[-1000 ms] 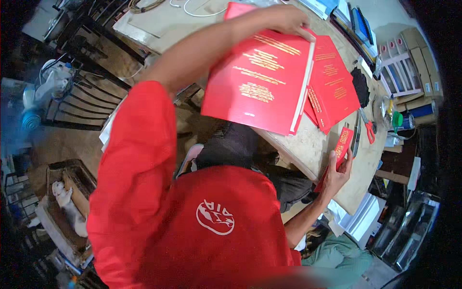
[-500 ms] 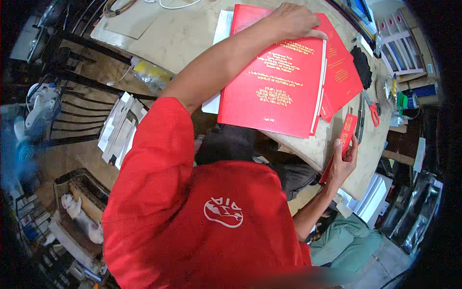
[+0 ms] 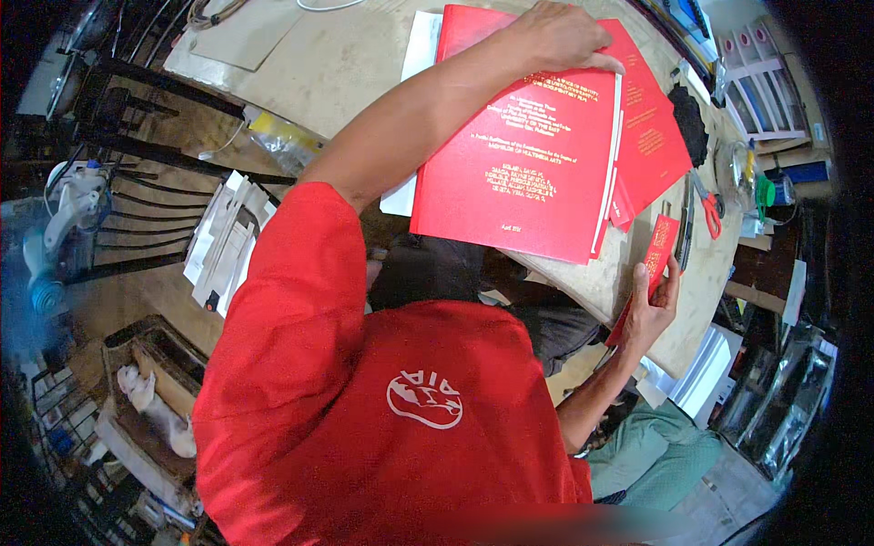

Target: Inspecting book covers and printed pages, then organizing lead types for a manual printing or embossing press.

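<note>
A large red hardbound book [image 3: 519, 196] with gold lettering lies at the table's front edge, pale page edges showing on its right side. Reaching across it, my left hand [image 3: 560, 38] has its fingers bent and closed at the book's upper right edge; the fingertips are partly hidden. Further right, my right hand [image 3: 651, 305] grips a narrow red strip [image 3: 661, 246] with gold lettering between thumb and fingers, held upright at the table's edge. Other red covers [image 3: 648, 127] with gold print fan out from under the book.
On the table [image 3: 337, 64], red-handled scissors [image 3: 708, 207] lie beside a dark slim tool [image 3: 685, 218]. A black cloth [image 3: 689, 123] sits behind them. White paper [image 3: 401, 196] shows under the book's left side. A chair [image 3: 155, 205] stands left; a cat [image 3: 157, 409] lies in a tray below.
Both hands keep nearly the same positions and holds. The whole view has shifted slightly; the book and strip stay put under my hands.
</note>
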`<state>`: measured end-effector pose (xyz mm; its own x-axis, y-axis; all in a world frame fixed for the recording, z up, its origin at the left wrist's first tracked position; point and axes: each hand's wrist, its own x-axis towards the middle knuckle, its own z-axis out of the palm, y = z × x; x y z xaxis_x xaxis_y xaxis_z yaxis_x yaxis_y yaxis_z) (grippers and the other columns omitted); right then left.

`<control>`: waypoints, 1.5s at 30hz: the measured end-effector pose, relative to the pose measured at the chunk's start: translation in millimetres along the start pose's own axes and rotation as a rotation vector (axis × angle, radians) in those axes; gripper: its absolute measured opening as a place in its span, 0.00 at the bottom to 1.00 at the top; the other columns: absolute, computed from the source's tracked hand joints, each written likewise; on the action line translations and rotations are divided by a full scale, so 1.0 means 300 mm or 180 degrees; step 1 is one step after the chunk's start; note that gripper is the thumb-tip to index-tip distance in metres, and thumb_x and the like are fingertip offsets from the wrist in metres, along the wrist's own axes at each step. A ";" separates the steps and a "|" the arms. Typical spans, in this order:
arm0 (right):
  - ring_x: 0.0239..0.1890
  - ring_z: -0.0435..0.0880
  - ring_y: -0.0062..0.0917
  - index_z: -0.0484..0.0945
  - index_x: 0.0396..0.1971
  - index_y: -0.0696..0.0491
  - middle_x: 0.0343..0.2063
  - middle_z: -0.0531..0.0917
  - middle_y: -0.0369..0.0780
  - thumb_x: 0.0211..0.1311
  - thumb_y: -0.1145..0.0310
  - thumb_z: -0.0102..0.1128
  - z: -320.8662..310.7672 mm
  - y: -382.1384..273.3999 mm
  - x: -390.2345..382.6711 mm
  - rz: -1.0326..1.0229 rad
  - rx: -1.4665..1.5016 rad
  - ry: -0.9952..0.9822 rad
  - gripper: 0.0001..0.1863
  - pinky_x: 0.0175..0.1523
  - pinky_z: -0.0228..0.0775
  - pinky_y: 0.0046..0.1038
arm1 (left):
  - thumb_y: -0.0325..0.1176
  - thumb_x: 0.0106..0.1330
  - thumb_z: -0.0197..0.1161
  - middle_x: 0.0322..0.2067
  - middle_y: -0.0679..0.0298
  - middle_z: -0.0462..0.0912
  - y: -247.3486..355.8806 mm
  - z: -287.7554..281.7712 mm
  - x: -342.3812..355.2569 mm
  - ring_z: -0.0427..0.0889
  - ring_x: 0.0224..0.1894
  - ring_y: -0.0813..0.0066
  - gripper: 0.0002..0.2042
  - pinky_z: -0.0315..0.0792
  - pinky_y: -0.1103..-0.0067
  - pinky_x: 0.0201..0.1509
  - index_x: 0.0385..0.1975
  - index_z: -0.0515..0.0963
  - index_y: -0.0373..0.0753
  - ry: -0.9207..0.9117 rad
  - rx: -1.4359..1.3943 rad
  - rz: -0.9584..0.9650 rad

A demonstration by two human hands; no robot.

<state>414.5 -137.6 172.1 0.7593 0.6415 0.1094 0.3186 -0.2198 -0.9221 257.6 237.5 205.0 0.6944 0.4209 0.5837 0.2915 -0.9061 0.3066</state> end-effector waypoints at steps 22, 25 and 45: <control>0.50 0.80 0.20 0.71 0.66 0.60 0.52 0.82 0.41 0.66 0.76 0.69 0.003 -0.013 -0.002 -0.0199 -0.0033 -0.0005 0.29 0.57 0.72 0.23 | 0.57 0.65 0.64 0.27 0.44 0.84 0.006 -0.002 -0.016 0.86 0.34 0.44 0.27 0.81 0.57 0.37 0.26 0.83 0.32 -0.0070 -0.0107 -0.0068; 0.49 0.81 0.20 0.71 0.66 0.60 0.52 0.82 0.40 0.66 0.75 0.69 0.003 -0.014 -0.004 -0.0222 -0.0125 0.0020 0.29 0.56 0.71 0.22 | 0.57 0.65 0.64 0.27 0.43 0.84 0.003 0.007 -0.016 0.86 0.35 0.43 0.27 0.81 0.57 0.37 0.27 0.83 0.33 -0.0039 0.0017 -0.0063; 0.49 0.81 0.21 0.71 0.65 0.61 0.53 0.82 0.42 0.66 0.75 0.69 0.008 -0.003 -0.004 -0.0079 -0.0113 0.0060 0.29 0.57 0.73 0.23 | 0.59 0.65 0.64 0.27 0.46 0.85 -0.020 0.032 -0.009 0.87 0.34 0.46 0.27 0.80 0.58 0.36 0.27 0.83 0.34 -0.0158 0.0074 -0.0187</control>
<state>411.8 -136.4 172.0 0.7613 0.6332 0.1394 0.3572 -0.2302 -0.9052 260.2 241.4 194.3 0.7072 0.4712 0.5271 0.3475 -0.8809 0.3213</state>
